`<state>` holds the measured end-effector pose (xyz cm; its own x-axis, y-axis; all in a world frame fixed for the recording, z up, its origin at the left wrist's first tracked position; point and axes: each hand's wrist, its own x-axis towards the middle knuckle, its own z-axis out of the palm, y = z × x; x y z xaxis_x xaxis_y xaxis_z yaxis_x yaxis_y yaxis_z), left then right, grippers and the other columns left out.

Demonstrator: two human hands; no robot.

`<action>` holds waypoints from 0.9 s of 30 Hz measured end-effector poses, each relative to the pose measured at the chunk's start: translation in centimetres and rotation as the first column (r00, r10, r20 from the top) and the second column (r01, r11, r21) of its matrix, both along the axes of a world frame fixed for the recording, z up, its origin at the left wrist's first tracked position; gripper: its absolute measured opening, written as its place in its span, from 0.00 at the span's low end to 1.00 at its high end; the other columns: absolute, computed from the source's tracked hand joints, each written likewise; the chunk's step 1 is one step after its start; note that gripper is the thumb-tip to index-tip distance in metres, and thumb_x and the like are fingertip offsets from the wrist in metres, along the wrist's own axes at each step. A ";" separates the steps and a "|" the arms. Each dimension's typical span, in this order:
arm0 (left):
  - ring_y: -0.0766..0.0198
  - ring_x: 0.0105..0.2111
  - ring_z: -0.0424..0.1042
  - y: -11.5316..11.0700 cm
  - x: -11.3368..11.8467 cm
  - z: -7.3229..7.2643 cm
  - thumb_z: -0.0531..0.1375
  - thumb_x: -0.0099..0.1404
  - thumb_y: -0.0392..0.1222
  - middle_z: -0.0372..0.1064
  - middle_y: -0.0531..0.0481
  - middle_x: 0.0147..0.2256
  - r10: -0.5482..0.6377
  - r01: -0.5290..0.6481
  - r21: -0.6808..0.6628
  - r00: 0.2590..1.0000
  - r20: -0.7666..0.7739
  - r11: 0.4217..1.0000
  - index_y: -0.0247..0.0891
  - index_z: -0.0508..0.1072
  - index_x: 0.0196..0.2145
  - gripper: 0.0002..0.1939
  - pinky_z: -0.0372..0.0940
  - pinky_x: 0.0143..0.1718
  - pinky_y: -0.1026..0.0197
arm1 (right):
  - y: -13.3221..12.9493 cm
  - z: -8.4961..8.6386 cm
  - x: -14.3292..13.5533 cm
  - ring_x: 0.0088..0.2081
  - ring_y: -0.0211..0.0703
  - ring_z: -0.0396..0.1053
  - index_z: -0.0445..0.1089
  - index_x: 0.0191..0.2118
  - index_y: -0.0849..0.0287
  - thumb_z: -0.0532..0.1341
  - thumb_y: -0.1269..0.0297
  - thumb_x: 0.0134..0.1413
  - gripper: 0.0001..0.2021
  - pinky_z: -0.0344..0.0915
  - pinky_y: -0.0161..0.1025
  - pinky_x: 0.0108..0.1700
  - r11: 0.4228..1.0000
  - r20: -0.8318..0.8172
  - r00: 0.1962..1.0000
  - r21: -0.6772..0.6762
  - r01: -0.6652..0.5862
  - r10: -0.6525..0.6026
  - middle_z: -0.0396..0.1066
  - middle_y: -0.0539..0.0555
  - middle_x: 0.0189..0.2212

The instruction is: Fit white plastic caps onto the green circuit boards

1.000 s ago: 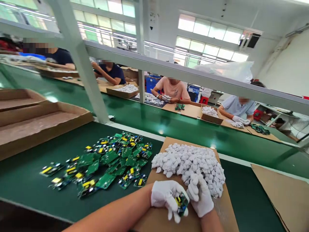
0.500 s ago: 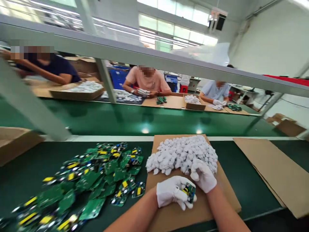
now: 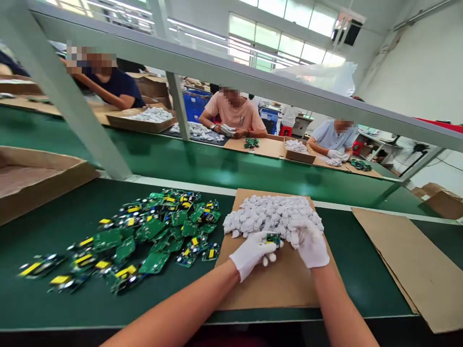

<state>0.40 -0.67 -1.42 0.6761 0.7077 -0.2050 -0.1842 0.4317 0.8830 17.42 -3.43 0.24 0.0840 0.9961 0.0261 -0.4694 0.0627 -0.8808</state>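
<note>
My left hand, in a white glove, grips a small green circuit board between thumb and fingers, above the cardboard sheet. Beside it, my gloved right hand reaches the near right edge of a heap of small white rounded pieces. Its fingers are curled inward; white glove and white pieces blend, so what they hold cannot be made out. To the left, on the dark green bench top, spreads a pile of green circuit boards with yellow and silver parts.
An open cardboard box stands at the left. Flat cardboard sheets lie at the right. A slanting post and a long shelf beam cross in front. Several people sit at the opposite bench with boxes of white pieces.
The view has swung left and down. My left hand, still with the circuit board, has turned and come nearer the white heap. My right hand remains at the heap's edge, fingers curled.
</note>
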 end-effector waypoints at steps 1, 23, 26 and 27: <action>0.73 0.21 0.68 0.1 0.2 0.4 0.64 0.52 0.42 0.68 0.44 0.37 0.033 -0.032 -0.036 0.998 0.044 0.999 0.33 0.68 0.37 0.16 0.57 0.16 0.72 | -0.2 0.6 0.3 0.17 0.34 0.63 0.73 0.34 0.60 0.62 0.54 0.49 0.13 0.57 0.31 0.17 1.000 0.038 0.999 0.004 -0.006 0.005 0.69 0.50 0.22; 0.59 0.37 0.72 1.8 0.3 0.2 0.62 0.53 0.50 0.71 0.41 0.40 0.120 -0.116 -0.092 0.992 0.036 0.989 0.34 0.72 0.43 0.22 0.66 0.34 0.62 | -0.3 -2.1 -1.3 0.32 0.39 0.70 0.66 0.41 0.55 0.60 0.73 0.53 0.10 0.66 0.33 0.29 0.763 0.742 0.221 0.646 0.018 -0.633 0.71 0.53 0.32; 0.61 0.35 0.72 1.5 0.8 -0.3 0.62 0.53 0.50 0.71 0.43 0.39 0.142 -0.139 -0.079 0.989 0.041 0.987 0.34 0.71 0.44 0.23 0.66 0.34 0.63 | -0.3 -2.6 -1.1 0.31 0.38 0.69 0.67 0.42 0.55 0.60 0.73 0.53 0.11 0.66 0.33 0.30 0.771 0.764 0.192 0.635 -0.053 -0.616 0.71 0.53 0.32; 0.62 0.35 0.71 1.5 0.9 -0.4 0.62 0.53 0.50 0.71 0.44 0.39 0.161 -0.158 -0.063 0.986 0.038 0.985 0.35 0.71 0.44 0.23 0.66 0.34 0.63 | -0.2 -2.8 -1.1 0.31 0.38 0.69 0.67 0.42 0.55 0.60 0.73 0.53 0.11 0.66 0.33 0.31 0.770 0.768 0.177 0.634 -0.071 -0.616 0.72 0.53 0.32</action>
